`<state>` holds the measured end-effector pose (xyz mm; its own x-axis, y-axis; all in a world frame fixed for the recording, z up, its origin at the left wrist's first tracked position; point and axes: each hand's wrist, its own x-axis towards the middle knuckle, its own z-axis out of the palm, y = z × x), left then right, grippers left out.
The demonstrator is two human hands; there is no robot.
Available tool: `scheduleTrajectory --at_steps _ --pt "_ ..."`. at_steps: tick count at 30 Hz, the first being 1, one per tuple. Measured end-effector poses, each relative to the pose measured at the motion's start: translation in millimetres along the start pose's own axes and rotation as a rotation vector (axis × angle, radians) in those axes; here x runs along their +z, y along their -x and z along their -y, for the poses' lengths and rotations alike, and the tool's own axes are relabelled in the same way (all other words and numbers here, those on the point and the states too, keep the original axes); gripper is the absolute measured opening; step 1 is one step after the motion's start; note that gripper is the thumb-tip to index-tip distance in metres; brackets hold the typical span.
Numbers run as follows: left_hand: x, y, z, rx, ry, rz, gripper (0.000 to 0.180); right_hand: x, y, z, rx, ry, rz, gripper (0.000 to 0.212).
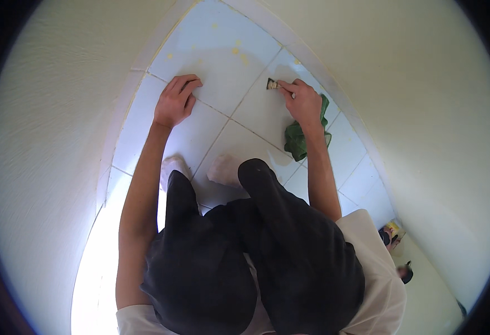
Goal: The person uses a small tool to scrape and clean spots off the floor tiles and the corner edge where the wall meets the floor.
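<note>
1. One small flat tool [272, 84] — scraper-like, dark-edged, paler in the middle — low over the tiled floor [250, 114], contact unclear; held by its near end, probably to leave the broad end free.
2. One right hand [302, 103], thumb and fingers closed in a pinch on that tool.
3. One left hand [177, 100], fingers half curled, tips low at the tiles, perhaps for balance; nothing shows in it, though its underside is hidden.
4. One green bundle [296, 140], crumpled, soft-looking, partly behind the right arm [322, 173] — cloth or plastic, cannot tell.
5. Several yellow spots [235, 50], irregular, scattered over smooth, pale tiles beyond both hands.
</note>
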<state>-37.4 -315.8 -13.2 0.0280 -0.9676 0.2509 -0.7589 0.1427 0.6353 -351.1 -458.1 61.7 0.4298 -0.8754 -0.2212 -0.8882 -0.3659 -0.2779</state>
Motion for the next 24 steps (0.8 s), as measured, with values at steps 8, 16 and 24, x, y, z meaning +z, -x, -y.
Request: scheduleTrajectory --at_steps 8,16,24 --pt "1 -1 -1 0.017 0.006 -0.019 0.035 1 5 4 -0.026 -0.088 -0.021 0.026" --pt "2 0 0 -0.008 0.015 0.018 0.037 -1 7 -9 0.081 -0.136 -0.117 0.025" --pt "1 0 1 -0.015 0.033 0.016 0.038 -3 6 -5 -0.004 -0.32 0.02 0.029"
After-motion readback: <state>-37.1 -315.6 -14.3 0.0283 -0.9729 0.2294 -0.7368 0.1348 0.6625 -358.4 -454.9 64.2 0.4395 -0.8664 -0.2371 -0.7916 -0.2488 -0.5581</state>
